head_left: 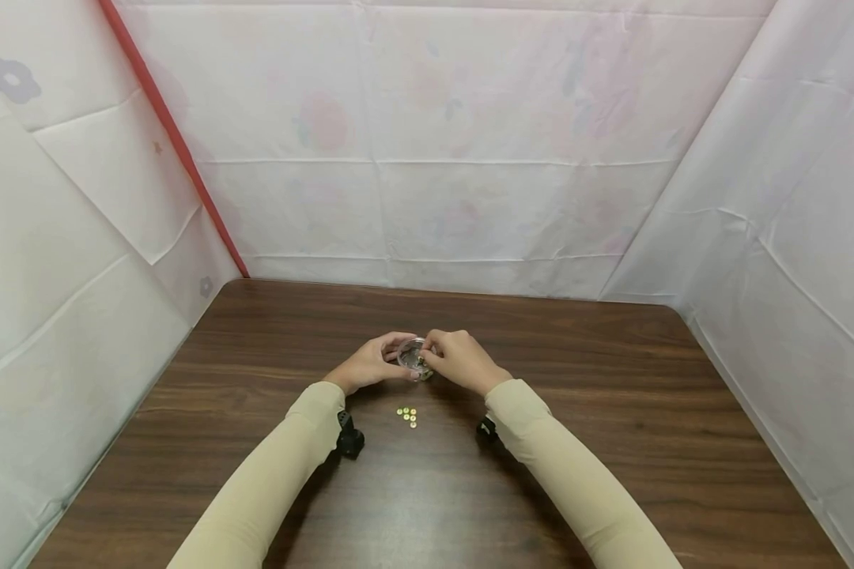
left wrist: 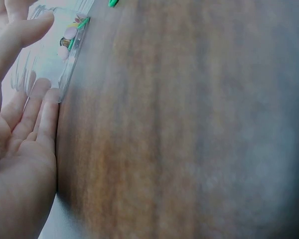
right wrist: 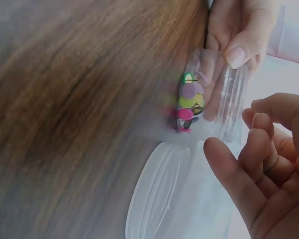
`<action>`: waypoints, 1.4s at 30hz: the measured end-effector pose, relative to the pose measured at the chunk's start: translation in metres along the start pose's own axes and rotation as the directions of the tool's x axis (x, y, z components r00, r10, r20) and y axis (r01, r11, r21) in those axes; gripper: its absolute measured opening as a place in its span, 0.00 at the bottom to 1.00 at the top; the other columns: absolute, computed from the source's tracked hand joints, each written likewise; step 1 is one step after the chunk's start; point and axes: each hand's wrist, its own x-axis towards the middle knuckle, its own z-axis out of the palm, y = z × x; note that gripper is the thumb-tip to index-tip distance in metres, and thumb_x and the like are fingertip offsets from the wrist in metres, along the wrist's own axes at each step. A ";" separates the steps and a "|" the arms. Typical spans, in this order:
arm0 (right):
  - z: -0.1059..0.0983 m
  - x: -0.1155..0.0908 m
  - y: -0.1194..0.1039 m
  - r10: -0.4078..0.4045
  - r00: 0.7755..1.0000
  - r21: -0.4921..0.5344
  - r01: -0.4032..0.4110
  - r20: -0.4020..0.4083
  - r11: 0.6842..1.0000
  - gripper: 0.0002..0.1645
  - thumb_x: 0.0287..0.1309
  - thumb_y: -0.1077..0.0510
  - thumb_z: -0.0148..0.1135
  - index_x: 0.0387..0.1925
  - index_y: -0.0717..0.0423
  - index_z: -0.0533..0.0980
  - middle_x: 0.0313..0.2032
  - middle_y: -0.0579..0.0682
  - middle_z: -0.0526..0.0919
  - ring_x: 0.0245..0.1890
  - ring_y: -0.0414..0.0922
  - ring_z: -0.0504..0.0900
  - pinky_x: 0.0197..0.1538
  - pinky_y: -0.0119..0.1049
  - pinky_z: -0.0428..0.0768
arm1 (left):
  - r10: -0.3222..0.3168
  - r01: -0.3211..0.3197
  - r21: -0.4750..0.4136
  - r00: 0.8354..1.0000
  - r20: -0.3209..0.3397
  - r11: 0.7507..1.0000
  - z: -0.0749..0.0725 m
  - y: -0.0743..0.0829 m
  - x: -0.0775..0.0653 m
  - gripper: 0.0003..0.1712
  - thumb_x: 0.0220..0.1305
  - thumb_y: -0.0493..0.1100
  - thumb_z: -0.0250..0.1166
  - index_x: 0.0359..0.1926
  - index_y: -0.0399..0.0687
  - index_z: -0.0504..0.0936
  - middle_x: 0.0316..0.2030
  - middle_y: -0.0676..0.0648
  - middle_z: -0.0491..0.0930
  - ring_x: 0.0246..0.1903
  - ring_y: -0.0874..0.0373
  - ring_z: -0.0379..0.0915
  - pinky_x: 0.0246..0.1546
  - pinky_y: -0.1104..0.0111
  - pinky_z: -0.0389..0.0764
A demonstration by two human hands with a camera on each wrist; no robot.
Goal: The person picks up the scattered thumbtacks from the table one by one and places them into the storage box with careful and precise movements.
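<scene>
the clear screw-neck jar (right wrist: 229,115) stands on the wood-grain table (head_left: 576,356) between the two hands, ahead of the person. its axis, base to threaded mouth, runs roughly upright and its mouth points up; a slight tilt is hard to rule out, since the wrist views are skewed and washed out.

the relation that seems to count is the right hand (head_left: 462,362) against that mouth. its fingertips are at the rim from the right side, so the jar's opening lies just to the left of them, and the small coloured pieces (right wrist: 188,99) lie lower, bunched against the base and well short of the mouth. the right hand is the nearer to the opening. its fingers are bent close together, but whether they pinch a piece i cannot tell.

the left hand (head_left: 372,365) grasps the jar from the left, thumb on the near side of the wall and fingers round the other.

a clear round lid (right wrist: 157,191) is on the table beside the jar, off it. six yellow-green discs (head_left: 413,418) sit in a loose group on the person's side of the jar, between the two forearms, apart from both hands.
</scene>
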 end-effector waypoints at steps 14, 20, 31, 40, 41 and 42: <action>-0.003 -0.017 -0.010 -0.065 0.998 0.051 0.065 -0.019 0.997 0.05 0.63 0.54 0.54 0.36 0.49 0.76 0.21 0.43 0.79 0.16 0.33 0.71 0.19 0.28 0.74 | 0.027 -0.027 0.004 0.998 -0.061 1.000 0.002 -0.009 0.004 0.39 0.49 0.44 0.74 0.62 0.59 0.68 0.59 0.51 0.69 0.61 0.56 0.60 0.65 0.52 0.63; 0.000 -0.023 -0.015 -0.121 0.992 0.034 0.122 -0.016 0.992 0.05 0.62 0.55 0.56 0.34 0.49 0.77 0.22 0.41 0.81 0.18 0.30 0.72 0.20 0.26 0.75 | 0.021 -0.021 0.012 0.999 -0.045 1.000 0.001 -0.009 0.003 0.42 0.49 0.47 0.74 0.64 0.58 0.66 0.61 0.50 0.67 0.62 0.54 0.57 0.66 0.51 0.62; 0.014 -0.033 -0.023 -0.216 0.971 0.018 0.215 0.099 0.976 0.03 0.58 0.56 0.61 0.32 0.51 0.78 0.21 0.39 0.79 0.20 0.30 0.72 0.24 0.25 0.74 | 0.026 -0.026 -0.001 0.999 0.021 1.000 -0.001 0.016 -0.009 0.41 0.53 0.39 0.70 0.67 0.43 0.62 0.62 0.37 0.65 0.63 0.44 0.55 0.64 0.49 0.64; 0.021 -0.034 -0.026 -0.218 0.959 -0.040 0.229 0.181 0.973 0.03 0.59 0.54 0.61 0.31 0.47 0.79 0.17 0.38 0.74 0.17 0.30 0.67 0.20 0.22 0.67 | 0.013 -0.013 -0.031 1.000 -0.004 0.999 0.000 -0.007 0.002 0.42 0.51 0.41 0.72 0.66 0.51 0.63 0.62 0.41 0.67 0.64 0.46 0.55 0.65 0.48 0.62; 0.022 -0.034 -0.026 -0.214 0.959 -0.049 0.226 0.187 0.973 0.03 0.59 0.54 0.61 0.31 0.46 0.79 0.17 0.38 0.74 0.17 0.30 0.67 0.20 0.22 0.67 | 0.012 -0.013 -0.028 1.000 -0.011 1.000 0.000 -0.009 0.003 0.42 0.51 0.42 0.72 0.66 0.53 0.64 0.62 0.42 0.67 0.64 0.47 0.55 0.65 0.48 0.62; 0.022 -0.035 -0.027 -0.210 0.959 -0.058 0.225 0.191 0.973 0.03 0.58 0.54 0.61 0.30 0.46 0.79 0.18 0.38 0.73 0.17 0.30 0.67 0.20 0.22 0.67 | 0.011 -0.011 -0.019 1.000 -0.019 1.000 0.000 -0.010 0.003 0.42 0.50 0.43 0.73 0.66 0.54 0.64 0.62 0.43 0.67 0.63 0.47 0.55 0.65 0.48 0.62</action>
